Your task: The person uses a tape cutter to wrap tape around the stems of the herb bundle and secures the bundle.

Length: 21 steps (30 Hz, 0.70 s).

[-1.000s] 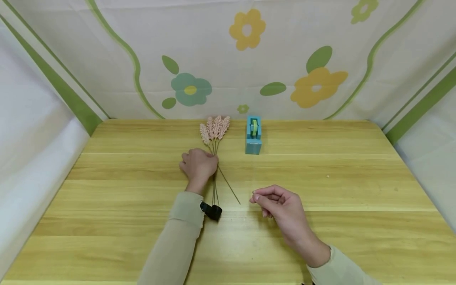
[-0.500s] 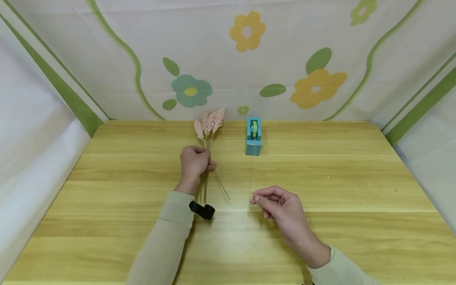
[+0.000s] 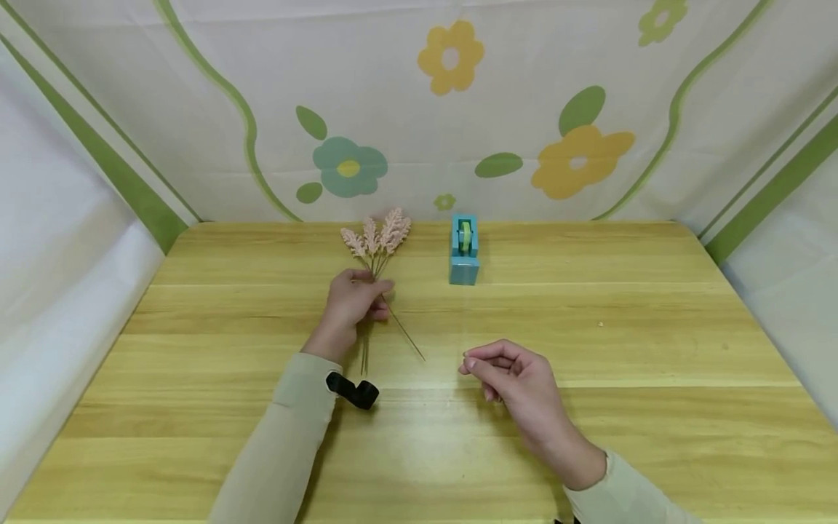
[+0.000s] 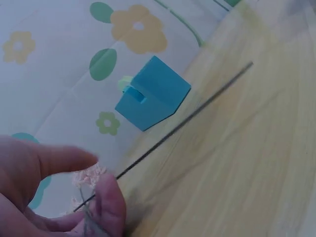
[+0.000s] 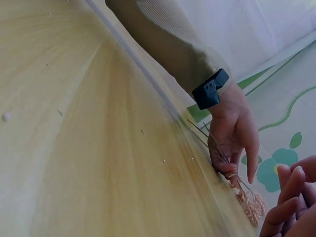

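Note:
Several pink artificial flower sprigs (image 3: pixel 380 233) on thin dark stems fan out near the back of the table. My left hand (image 3: pixel 356 297) holds them by the stems, its fingers curled round them and its thumb lifted a little away in the left wrist view. One stem (image 4: pixel 185 121) slants out separately toward the right. My right hand (image 3: pixel 517 382) stays above the table with thumb and index fingertip pinched together. From there a faint strip of clear tape (image 3: pixel 465 320) runs back to the blue tape dispenser (image 3: pixel 464 271); it barely shows.
The wooden table (image 3: pixel 622 422) ends at a white floral cloth (image 3: pixel 406 109) at the back, with white cloth at both sides. A black wrist camera (image 3: pixel 353 391) sits on the left sleeve. A small pale crumb (image 3: pixel 600 324) lies on the right.
My left hand has shifted left and turned, carrying the sprigs, whose heads have spread wider apart. The thumb now sticks out from the stems. My right hand has stayed in place.

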Tool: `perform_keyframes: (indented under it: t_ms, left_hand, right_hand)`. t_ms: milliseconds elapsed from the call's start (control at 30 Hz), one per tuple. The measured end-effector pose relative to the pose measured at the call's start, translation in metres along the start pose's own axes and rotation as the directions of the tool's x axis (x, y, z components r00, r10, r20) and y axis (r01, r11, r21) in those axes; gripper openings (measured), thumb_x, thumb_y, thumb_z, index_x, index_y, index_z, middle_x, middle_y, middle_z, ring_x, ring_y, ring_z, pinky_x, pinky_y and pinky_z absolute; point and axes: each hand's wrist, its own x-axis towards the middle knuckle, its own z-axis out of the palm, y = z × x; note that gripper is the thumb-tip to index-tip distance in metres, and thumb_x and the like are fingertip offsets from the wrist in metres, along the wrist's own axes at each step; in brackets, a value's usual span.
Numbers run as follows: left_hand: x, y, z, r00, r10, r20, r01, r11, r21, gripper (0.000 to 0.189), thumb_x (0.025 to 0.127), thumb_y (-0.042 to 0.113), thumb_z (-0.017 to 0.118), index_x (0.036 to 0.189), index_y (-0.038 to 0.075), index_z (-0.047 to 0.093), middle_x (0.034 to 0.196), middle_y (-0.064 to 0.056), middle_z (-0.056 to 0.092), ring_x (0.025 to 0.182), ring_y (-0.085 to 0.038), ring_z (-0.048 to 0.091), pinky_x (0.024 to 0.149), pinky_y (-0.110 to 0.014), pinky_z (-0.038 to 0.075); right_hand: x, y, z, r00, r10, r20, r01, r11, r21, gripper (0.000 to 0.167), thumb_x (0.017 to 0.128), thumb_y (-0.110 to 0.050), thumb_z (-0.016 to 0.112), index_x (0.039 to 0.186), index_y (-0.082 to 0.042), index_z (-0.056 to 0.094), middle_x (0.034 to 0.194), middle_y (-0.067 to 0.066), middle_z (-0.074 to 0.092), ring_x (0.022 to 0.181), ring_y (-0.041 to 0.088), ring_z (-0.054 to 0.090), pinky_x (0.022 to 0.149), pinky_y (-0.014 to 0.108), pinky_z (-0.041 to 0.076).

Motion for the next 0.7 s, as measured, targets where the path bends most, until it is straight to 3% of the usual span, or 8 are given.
perform_keyframes:
  t_ms: [133,267,433,567,700]
  left_hand:
    - [-0.0031,0.0009,-0.0019,0.998,-0.007,0.064,0.004,0.999,0.041,0.067,0.097,-0.001,0.073,0.156,-0.006,0.042,0.122,-0.015,0.062,0.076,-0.012,0.066,0.079,-0.026,0.062]
    - [-0.0037,-0.0007,0.0005,0.999,0.015,0.046,-0.017,0.999,0.037,0.053,0.098,-0.005,0.065,0.149,-0.008,0.052,0.141,-0.019,0.060,0.075,-0.010,0.064,0.073,-0.022,0.060]
    - [-0.0005,-0.0022,0.0059,0.999,0.033,0.021,-0.034,0.999,0.023,0.036,0.103,-0.002,0.059,0.138,-0.011,0.063,0.124,-0.018,0.065,0.075,-0.010,0.061,0.066,-0.019,0.056]
    - [-0.0013,-0.0008,0.0054,0.999,0.016,0.037,-0.014,0.999,-0.041,0.036,0.110,0.004,0.055,0.144,-0.007,0.061,0.113,-0.012,0.066,0.080,-0.013,0.066,0.071,-0.021,0.059]
    - [-0.0042,0.0007,0.0004,0.994,-0.026,0.103,0.038,0.993,-0.115,0.041,0.114,0.013,0.051,0.154,0.006,0.054,0.105,-0.008,0.070,0.076,-0.015,0.074,0.072,-0.030,0.064]
  right_hand:
    - [0.0006,-0.0002,0.0001,1.000,0.008,-0.002,-0.008,1.000,-0.004,0.011,0.098,-0.008,0.078,0.106,-0.002,0.077,0.092,-0.001,0.083,0.062,0.007,0.056,0.059,0.021,0.048]
    - [0.0008,-0.0002,0.0003,1.000,0.014,0.000,-0.014,1.000,-0.006,0.011,0.098,-0.009,0.078,0.107,-0.002,0.077,0.092,-0.001,0.083,0.062,0.008,0.056,0.059,0.021,0.048]
    - [0.0008,-0.0003,0.0006,1.000,0.020,0.004,-0.020,1.000,-0.010,0.011,0.098,-0.009,0.078,0.107,-0.002,0.077,0.092,-0.001,0.083,0.062,0.008,0.056,0.060,0.022,0.048]
    - [0.0009,-0.0001,0.0006,1.000,0.023,0.006,-0.022,1.000,-0.012,0.012,0.098,-0.010,0.078,0.107,-0.003,0.077,0.093,-0.001,0.083,0.062,0.008,0.056,0.060,0.022,0.048]
    - [0.0010,0.0004,0.0004,1.000,0.024,0.007,-0.024,1.000,-0.014,0.012,0.098,-0.010,0.078,0.108,-0.003,0.077,0.093,-0.002,0.083,0.062,0.008,0.056,0.060,0.022,0.048]
